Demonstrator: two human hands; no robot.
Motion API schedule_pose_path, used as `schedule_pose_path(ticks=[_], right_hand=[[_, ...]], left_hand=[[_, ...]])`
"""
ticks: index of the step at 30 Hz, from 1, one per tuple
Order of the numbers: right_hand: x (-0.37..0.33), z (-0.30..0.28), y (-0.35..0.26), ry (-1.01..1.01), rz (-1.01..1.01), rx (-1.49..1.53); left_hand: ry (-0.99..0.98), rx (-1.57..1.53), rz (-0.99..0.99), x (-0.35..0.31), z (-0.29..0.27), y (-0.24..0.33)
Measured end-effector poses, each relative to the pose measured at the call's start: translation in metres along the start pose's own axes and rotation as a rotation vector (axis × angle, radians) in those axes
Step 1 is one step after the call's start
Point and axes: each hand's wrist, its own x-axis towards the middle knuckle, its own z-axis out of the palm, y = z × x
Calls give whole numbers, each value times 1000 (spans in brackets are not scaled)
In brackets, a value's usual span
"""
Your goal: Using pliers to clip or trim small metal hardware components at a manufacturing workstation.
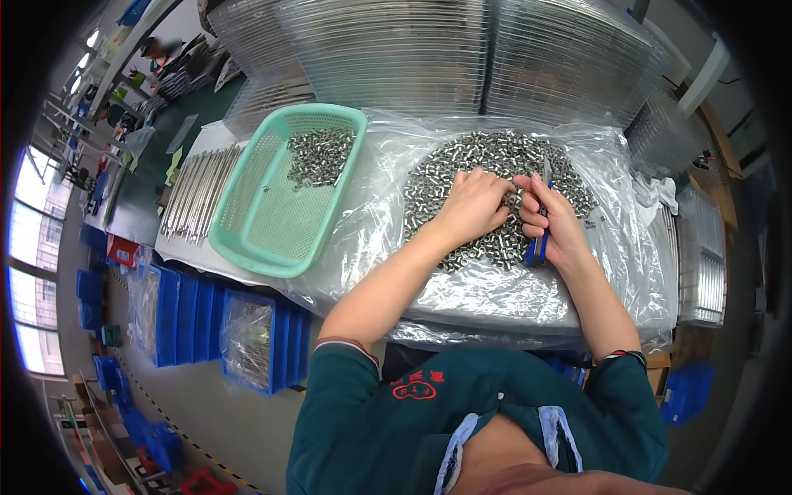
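Note:
A broad heap of small shiny metal ring-like parts lies on clear plastic sheeting in front of me. My left hand is over the middle of the heap with its fingers bent and drawn together; whatever its fingertips hold is too small to make out. Close to its right, my right hand is closed around a blue-handled tool that looks like pliers. The tool's narrow metal end points away from me, above the hand. The right thumb and forefinger come near the left fingertips.
Left of the heap, a pale green perforated basket holds more small metal parts at its far end. Beyond it lie metal rods. Tall stacks of clear plastic trays line the back. Blue bins stand below, at left.

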Motion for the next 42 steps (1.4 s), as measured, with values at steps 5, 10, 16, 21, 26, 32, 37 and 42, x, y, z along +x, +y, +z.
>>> schedule_pose_path(ticks=[5,10,16,21,26,32,37,42], right_hand=[[2,-1,-1,-7,5,-4],[3,-2,-1,10,9,18],[2,-4,-1,13,-11,18],[2,-8,0,12,91,4],[0,-5,-1,-59,134,47],[4,-10,0,-78,163,78],[3,-8,0,-110,144,69],[0,-3,0,-55,104,7]], left_hand=[[-25,67,-9,2,0,0],[-26,34,-11,3,-3,1],[156,-83,7,6,-6,-1],[386,-189,86,8,-13,5],[427,-183,190,7,-15,9],[437,-310,143,8,-11,9],[373,-324,171,8,-10,3],[390,-323,169,7,-10,4]])
